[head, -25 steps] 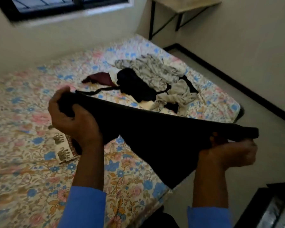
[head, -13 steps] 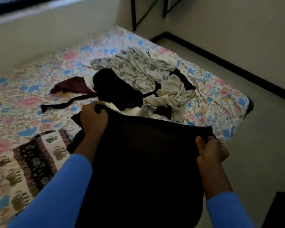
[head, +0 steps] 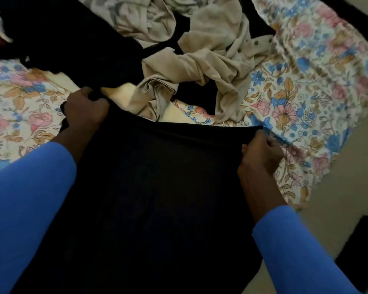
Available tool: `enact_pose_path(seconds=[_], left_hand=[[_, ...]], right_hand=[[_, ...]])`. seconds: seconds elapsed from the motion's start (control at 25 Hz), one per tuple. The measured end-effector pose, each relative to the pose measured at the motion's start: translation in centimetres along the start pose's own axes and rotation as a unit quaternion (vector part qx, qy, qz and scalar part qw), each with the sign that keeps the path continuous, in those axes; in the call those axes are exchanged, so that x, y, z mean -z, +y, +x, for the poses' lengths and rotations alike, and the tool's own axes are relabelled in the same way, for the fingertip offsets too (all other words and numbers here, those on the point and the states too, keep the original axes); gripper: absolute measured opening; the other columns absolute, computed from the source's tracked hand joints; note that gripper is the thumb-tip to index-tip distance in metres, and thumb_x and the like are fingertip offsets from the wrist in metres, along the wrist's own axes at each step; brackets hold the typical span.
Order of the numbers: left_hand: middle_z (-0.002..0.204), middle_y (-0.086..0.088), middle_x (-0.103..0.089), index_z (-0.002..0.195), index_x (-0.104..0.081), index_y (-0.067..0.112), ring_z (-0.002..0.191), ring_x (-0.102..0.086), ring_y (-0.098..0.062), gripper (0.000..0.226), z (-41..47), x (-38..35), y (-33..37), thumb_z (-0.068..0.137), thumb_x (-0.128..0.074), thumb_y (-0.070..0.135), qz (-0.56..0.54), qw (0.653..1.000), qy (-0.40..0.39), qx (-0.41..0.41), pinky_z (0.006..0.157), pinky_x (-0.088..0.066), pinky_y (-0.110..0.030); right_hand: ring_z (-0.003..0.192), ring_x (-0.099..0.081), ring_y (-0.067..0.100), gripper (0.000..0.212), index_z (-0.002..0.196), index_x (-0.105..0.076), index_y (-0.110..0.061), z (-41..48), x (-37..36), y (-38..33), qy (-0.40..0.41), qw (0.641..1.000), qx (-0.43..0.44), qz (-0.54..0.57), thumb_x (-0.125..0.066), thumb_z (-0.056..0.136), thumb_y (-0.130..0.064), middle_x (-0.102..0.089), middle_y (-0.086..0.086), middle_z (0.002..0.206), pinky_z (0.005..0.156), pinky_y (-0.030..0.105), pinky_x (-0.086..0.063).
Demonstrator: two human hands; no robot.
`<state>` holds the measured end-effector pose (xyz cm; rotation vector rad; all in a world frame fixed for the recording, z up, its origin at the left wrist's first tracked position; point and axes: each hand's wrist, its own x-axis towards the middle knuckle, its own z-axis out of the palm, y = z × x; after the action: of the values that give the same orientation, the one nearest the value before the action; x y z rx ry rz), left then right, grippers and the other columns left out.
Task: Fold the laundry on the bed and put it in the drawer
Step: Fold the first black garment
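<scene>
Gripped the black garment [head: 157, 177] by its far edge, left hand [head: 85, 111] curled round the corner at ten o'clock, right hand [head: 259, 153] pinching at three, low over the floral bed [head: 310, 92]; looked soft, light and floppy, so best held by those corners.

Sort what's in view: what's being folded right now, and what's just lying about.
In hand: wide black cloth garment, gripped at its top edge by left hand and right hand.
Lying about, waiting: crumpled beige cloth garment; second black garment; floral bedsheet.
</scene>
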<state>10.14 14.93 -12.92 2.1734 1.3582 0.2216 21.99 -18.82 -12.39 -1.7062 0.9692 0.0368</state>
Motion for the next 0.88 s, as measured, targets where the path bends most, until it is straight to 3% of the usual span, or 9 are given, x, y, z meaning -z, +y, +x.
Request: enact_pose_path(seconds=[0.08, 0.2, 0.36, 0.48, 0.56, 0.6, 0.68, 0.76, 0.88], left_hand=[[0.109, -0.010, -0.072, 0.119, -0.074, 0.018, 0.111, -0.065, -0.035, 0.039, 0.6, 1.4, -0.2, 0.083, -0.061, 0.028, -0.058, 0.997, -0.040, 0.026, 0.102, -0.050, -0.041], [0.101, 0.000, -0.077, 0.113, -0.078, 0.025, 0.102, -0.072, -0.023, 0.043, -0.3, 4.6, -0.8, 0.074, -0.063, 0.035, -0.144, 0.989, -0.013, 0.015, 0.098, -0.057, -0.039], [0.101, -0.008, -0.074, 0.103, -0.076, 0.012, 0.094, -0.070, -0.017, 0.031, -8.1, 8.2, -2.8, 0.079, -0.061, 0.023, -0.176, 0.978, 0.072, -0.087, 0.087, -0.055, -0.023], [0.100, -0.010, -0.068, 0.100, -0.072, 0.004, 0.087, -0.062, -0.001, 0.022, -15.8, 9.4, -6.3, 0.084, -0.059, 0.011, -0.210, 0.966, 0.109, -0.107, 0.078, -0.047, -0.009], [0.102, -0.010, -0.065, 0.097, -0.070, 0.010, 0.088, -0.058, 0.004, 0.019, -19.6, 9.4, -9.5, 0.083, -0.058, 0.014, -0.200, 0.969, 0.088, -0.112, 0.076, -0.045, -0.007], [0.104, -0.009, -0.064, 0.096, -0.070, 0.014, 0.088, -0.056, 0.003, 0.019, -20.9, 9.3, -11.2, 0.082, -0.057, 0.018, -0.177, 0.975, 0.062, -0.118, 0.077, -0.045, -0.007], [0.109, -0.004, -0.062, 0.098, -0.071, 0.020, 0.091, -0.053, 0.002, 0.023, -22.0, 8.9, -13.8, 0.080, -0.058, 0.025, -0.110, 0.985, -0.006, -0.132, 0.080, -0.043, -0.011], [0.119, 0.003, -0.056, 0.108, -0.070, 0.025, 0.106, -0.054, -0.008, 0.027, -22.4, 8.9, -14.9, 0.083, -0.062, 0.029, -0.057, 0.984, -0.071, -0.156, 0.084, -0.044, -0.024], [0.137, -0.001, -0.048, 0.128, -0.063, 0.022, 0.125, -0.052, -0.022, 0.039, -23.3, 9.3, -15.1, 0.091, -0.073, 0.028, 0.007, 0.979, -0.068, -0.194, 0.092, -0.048, -0.037]], right_hand=[[0.066, -0.073, 0.019, 0.018, 0.089, -0.075, -0.022, 0.1, 0.1, -0.5, -0.017, 1.000, -0.004, 0.009, -0.069, 0.084, -0.038, -0.077, 0.000, 0.078, 0.068, 0.038, -0.063], [0.062, -0.073, 0.018, 0.010, 0.107, -0.068, -0.017, -0.2, 1.8, -2.1, -0.082, 0.984, -0.029, 0.157, -0.068, 0.097, -0.018, -0.077, 0.012, 0.102, 0.052, 0.026, -0.056], [0.060, -0.071, 0.021, 0.006, 0.101, -0.063, -0.013, -2.7, 7.0, -2.3, -0.120, 0.958, -0.025, 0.260, -0.063, 0.096, -0.015, -0.072, 0.008, 0.095, 0.048, 0.025, -0.051], [0.072, -0.066, 0.021, 0.017, 0.104, -0.058, -0.012, -4.6, 11.6, 1.5, -0.113, 0.933, -0.062, 0.337, -0.055, 0.088, -0.017, -0.063, 0.004, 0.099, 0.056, 0.024, -0.052], [0.084, -0.064, 0.021, 0.034, 0.108, -0.060, -0.014, -5.7, 14.4, 5.6, -0.098, 0.923, -0.089, 0.361, -0.053, 0.075, -0.017, -0.062, 0.004, 0.102, 0.064, 0.026, -0.056], [0.086, -0.063, 0.021, 0.039, 0.110, -0.061, -0.014, -6.2, 15.6, 7.5, -0.086, 0.923, -0.103, 0.360, -0.052, 0.072, -0.017, -0.062, 0.004, 0.101, 0.065, 0.026, -0.056], [0.084, -0.061, 0.021, 0.024, 0.102, -0.060, -0.011, -6.8, 17.2, 9.7, -0.058, 0.938, -0.129, 0.316, -0.049, 0.081, -0.010, -0.060, 0.004, 0.095, 0.060, 0.025, -0.055], [0.081, -0.061, 0.020, 0.016, 0.088, -0.060, -0.010, -7.2, 17.9, 10.3, -0.044, 0.956, -0.128, 0.259, -0.046, 0.089, -0.002, -0.059, 0.003, 0.087, 0.060, 0.029, -0.055], [0.094, -0.065, 0.029, 0.015, 0.098, -0.068, -0.015, -7.8, 17.7, 10.1, 0.020, 0.999, -0.021, 0.014, -0.055, 0.094, -0.020, -0.062, 0.005, 0.108, 0.077, 0.040, -0.054]])
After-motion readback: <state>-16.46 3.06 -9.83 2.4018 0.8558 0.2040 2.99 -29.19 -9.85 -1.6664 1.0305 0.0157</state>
